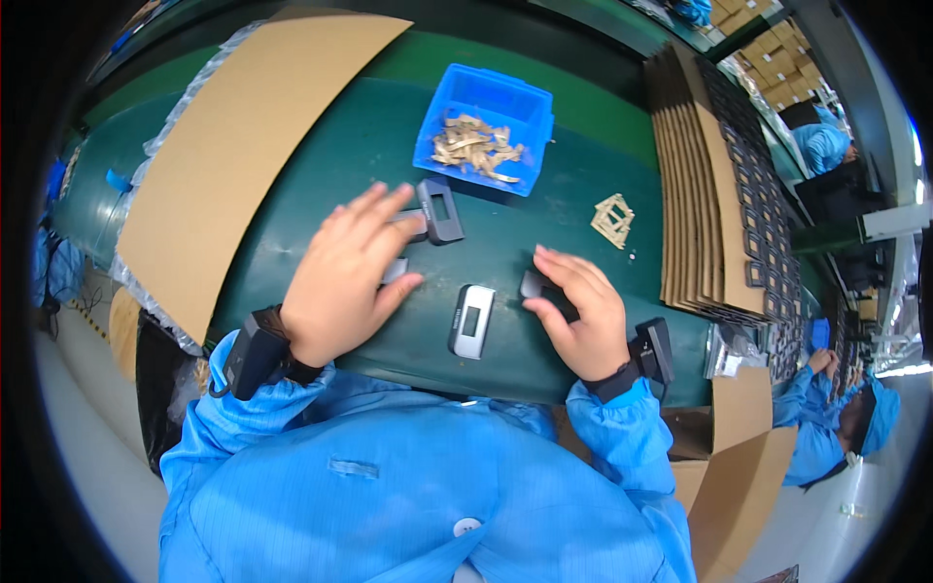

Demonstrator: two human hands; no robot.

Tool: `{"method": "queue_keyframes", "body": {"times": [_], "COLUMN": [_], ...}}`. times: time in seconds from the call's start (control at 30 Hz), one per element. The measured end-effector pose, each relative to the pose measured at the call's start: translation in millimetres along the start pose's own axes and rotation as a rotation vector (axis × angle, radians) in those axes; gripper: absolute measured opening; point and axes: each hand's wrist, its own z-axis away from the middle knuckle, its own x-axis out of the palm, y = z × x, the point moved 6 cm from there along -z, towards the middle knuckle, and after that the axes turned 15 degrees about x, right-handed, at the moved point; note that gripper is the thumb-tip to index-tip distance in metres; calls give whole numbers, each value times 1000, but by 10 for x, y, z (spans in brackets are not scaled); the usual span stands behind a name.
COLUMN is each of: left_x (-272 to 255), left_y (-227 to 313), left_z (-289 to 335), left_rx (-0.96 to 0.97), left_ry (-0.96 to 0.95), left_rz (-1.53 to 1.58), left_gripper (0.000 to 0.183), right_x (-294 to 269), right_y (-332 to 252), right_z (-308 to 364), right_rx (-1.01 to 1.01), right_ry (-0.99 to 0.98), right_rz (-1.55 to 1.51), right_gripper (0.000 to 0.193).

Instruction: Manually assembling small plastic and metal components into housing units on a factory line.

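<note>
My left hand (pixel 342 277) is over the table's left part, fingers stretched and thumb apart; it looks slightly blurred. Partly hidden by its fingers are a grey casing (pixel 413 225) and a lighter piece (pixel 396 271). Beside the fingertips lies a dark grey rectangular casing with a window (pixel 443 211). A silver-faced casing (pixel 472 322) with a dark window lies between my hands. My right hand (pixel 586 316) curves around a dark grey piece (pixel 532 284), thumb and fingers apart on either side; most of that piece is hidden.
A blue bin (pixel 485 89) of tan strips stands at the back. Tan frame-like scraps (pixel 612 221) lie right, near stacked cardboard sheets (pixel 680 185) and a tray of dark casings (pixel 763 214). A large cardboard sheet (pixel 243 146) covers the left. A co-worker (pixel 826 418) is at far right.
</note>
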Motion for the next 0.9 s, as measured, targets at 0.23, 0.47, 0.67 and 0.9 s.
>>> {"method": "queue_keyframes", "body": {"times": [0.23,0.47,0.67,0.9], "left_x": [305,191,-521,-70], "left_y": [337,482,560,-20], "left_z": [-283,-470,-1010,-1283], "left_rx": [211,231,427,54], "left_ry": [-187,-109,308,381], "left_rz": [89,228,478,1016], "left_gripper": [57,50,30,18], "right_x": [-641,-490,-489,-409], "right_y": [741,1233,1283,1177], "right_z": [-381,-509,-602,-530], "right_rx": [215,533,621,635], "right_ry": [275,162,103,199], "right_rz": [511,290,257,51], "right_gripper": [29,51,46,40]}}
